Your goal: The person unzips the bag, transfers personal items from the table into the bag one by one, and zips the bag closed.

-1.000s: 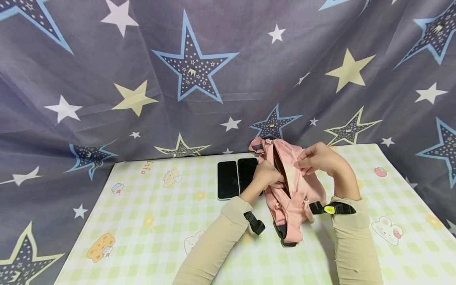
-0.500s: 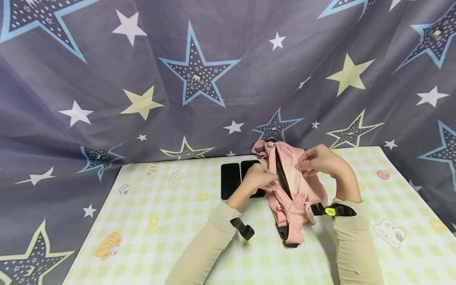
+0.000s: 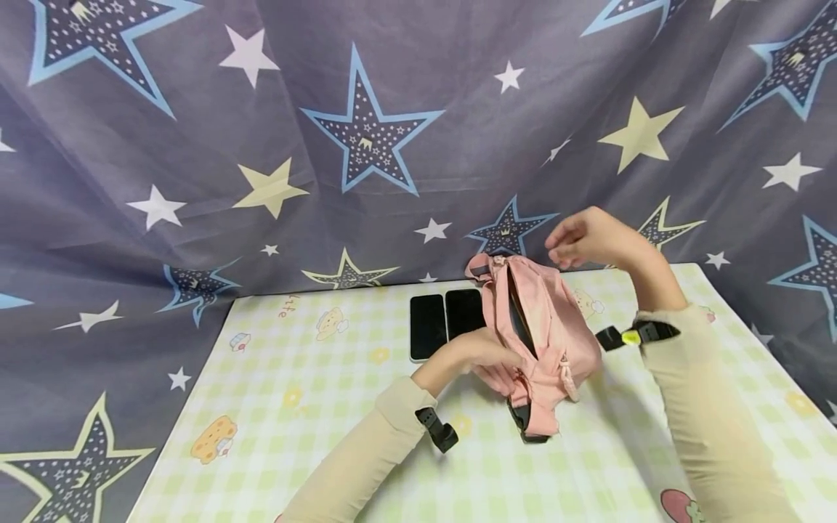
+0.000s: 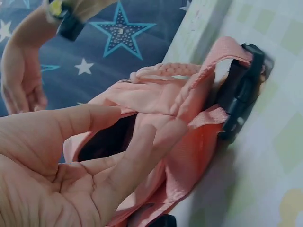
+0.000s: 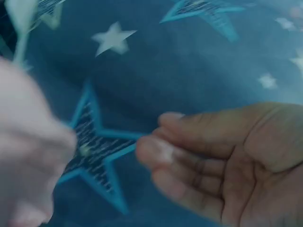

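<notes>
A pink fabric bag (image 3: 565, 327) lies on the table with its long zipped opening gaping and a dark inside showing. My left hand (image 3: 480, 352) is at the bag's near left side, touching it. In the left wrist view, the thumb and fingers (image 4: 128, 172) of that hand are extended in front of the bag's opening. My right hand (image 3: 591, 236) is raised behind and above the bag, its fingers loosely bent and holding nothing. Two black-screened phones (image 3: 428, 327) lie side by side left of the bag, the right one (image 3: 464, 309) partly beside my left hand.
The table wears a green-and-white checked cloth (image 3: 314, 414) with cartoon prints. Behind it hangs a dark curtain (image 3: 405, 73) patterned with stars. A strap with a black buckle (image 4: 244, 90) sticks out from the bag's near end.
My right hand has let go of the bag's side and risen away from it. My left hand has come off the opening's edge and slid nearer, along the bag's left side.
</notes>
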The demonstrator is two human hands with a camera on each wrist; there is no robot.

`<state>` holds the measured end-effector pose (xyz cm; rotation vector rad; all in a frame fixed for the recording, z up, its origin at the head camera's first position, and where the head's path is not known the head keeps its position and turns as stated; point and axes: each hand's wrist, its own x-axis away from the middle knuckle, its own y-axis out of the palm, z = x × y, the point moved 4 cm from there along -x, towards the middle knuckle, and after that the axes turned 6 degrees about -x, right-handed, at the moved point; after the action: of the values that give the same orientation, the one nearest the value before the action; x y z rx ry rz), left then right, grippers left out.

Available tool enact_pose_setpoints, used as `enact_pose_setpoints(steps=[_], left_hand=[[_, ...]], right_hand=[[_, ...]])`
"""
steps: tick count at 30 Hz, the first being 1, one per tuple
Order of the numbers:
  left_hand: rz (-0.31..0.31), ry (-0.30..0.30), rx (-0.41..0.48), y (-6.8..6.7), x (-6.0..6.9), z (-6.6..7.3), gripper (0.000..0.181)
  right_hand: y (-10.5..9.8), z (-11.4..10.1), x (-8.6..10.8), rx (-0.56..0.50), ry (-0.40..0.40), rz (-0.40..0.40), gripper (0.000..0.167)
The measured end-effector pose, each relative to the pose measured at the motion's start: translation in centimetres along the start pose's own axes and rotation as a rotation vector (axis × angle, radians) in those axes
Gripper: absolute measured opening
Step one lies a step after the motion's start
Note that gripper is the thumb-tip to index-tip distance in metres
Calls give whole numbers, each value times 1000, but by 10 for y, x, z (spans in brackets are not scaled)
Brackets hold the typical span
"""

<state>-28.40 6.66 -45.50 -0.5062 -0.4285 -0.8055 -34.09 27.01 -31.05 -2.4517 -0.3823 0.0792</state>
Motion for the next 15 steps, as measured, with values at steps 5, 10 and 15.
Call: enact_pose_setpoints(steps=[5,10,15], left_hand=[[-71,-64,-110,7,-1,-6,30],[-23,-70,-215,13,1,-9,38],[57,-61,-140,16,-2,-12,31]], right_hand=[[-6,17,-43,15,17,-53,26],[4,41,-69,16,41,-121,36],[21,51,-82,14,55,-200,43]])
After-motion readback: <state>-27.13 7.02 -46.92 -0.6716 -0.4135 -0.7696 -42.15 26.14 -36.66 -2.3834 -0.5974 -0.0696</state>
